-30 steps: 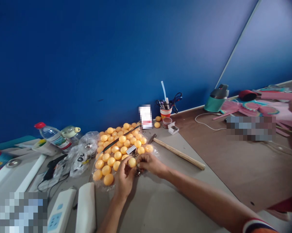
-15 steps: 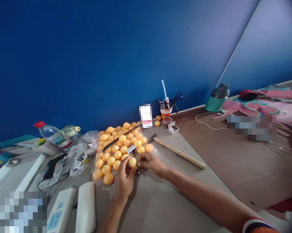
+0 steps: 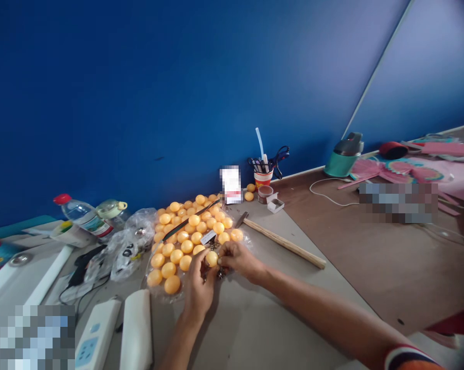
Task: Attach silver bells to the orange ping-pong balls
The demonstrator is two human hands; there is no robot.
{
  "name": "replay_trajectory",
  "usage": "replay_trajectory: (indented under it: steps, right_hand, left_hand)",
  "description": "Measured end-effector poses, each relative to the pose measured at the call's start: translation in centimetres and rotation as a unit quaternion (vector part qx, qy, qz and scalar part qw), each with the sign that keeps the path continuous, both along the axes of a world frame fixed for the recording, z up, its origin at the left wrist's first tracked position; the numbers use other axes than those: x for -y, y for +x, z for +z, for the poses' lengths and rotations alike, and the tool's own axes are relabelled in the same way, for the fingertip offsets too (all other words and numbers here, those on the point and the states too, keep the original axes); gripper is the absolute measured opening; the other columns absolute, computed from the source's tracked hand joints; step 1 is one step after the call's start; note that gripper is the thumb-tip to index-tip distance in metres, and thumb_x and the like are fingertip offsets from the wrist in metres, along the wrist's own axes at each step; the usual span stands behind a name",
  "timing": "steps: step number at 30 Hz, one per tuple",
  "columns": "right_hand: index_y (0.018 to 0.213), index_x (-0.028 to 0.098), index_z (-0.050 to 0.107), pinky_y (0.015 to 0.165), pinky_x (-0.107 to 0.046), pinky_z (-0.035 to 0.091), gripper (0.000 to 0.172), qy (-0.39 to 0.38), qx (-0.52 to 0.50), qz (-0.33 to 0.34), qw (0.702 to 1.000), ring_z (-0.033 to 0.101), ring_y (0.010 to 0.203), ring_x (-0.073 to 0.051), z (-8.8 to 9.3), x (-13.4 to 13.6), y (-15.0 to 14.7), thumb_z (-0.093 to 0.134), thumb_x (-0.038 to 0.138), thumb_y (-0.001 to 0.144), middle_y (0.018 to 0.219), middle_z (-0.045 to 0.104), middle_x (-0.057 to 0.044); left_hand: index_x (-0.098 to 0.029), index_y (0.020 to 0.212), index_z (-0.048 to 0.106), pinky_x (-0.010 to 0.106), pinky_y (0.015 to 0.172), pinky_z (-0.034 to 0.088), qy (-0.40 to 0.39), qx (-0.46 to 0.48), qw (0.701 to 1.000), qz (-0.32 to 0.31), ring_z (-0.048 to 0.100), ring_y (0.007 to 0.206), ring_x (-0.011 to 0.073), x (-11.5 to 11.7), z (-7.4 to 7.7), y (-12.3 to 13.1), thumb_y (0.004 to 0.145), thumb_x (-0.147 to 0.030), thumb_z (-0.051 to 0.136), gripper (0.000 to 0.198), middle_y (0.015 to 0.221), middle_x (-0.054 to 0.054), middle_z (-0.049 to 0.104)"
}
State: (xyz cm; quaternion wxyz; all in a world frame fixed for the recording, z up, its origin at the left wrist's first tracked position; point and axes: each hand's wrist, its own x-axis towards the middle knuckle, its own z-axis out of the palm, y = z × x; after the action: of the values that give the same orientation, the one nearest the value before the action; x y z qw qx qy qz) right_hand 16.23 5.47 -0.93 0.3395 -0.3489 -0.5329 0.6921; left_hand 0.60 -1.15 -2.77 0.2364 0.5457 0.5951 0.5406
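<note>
While pinching a yellow ball (image 3: 211,259) in the left hand (image 3: 198,290), curls the right hand (image 3: 242,262) at its right; cannot tell around what.

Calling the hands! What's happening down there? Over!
Left hand holds orange ball. Right hand close beside it, contact unclear. More balls crowd just beyond; hammer lies apart from both hands.
</note>
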Motion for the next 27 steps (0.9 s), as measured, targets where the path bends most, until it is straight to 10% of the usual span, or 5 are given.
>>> replay_trajectory:
  steps: [14, 27]
  right_hand:
    - [0.072, 0.022, 0.056, 0.053, -0.024, 0.038, 0.038, 0.011, -0.111, -0.068, 0.991, 0.047, 0.05, -0.01, 0.8, -1.7, 1.2, 0.087, 0.042, 0.065, 0.056, 0.056, 0.008]
    - [0.082, 0.024, 0.057, 0.062, -0.029, 0.045, 0.014, 0.171, -0.008, -0.116, 0.978, 0.053, 0.063, -0.015, -0.2, -1.1, 1.1, 0.067, 0.031, 0.076, 0.075, 0.06, 0.002]
  left_hand:
    - [-0.025, 0.111, 0.068, 0.042, 0.088, 0.063, -0.076, 0.261, 0.962, -0.033, 0.074, 0.097, 0.0256, -0.4, 2.1, 0.4, 0.074, -0.05, 0.085, 0.048, 0.112, 0.007, 0.078]
    - [-0.028, 0.108, 0.064, 0.033, 0.066, 0.058, -0.051, 0.37, 0.928, -0.011, 0.069, 0.07, 0.0166, -1.3, 2.4, -0.8, 0.073, -0.036, 0.081, 0.04, 0.094, -0.001, 0.075]
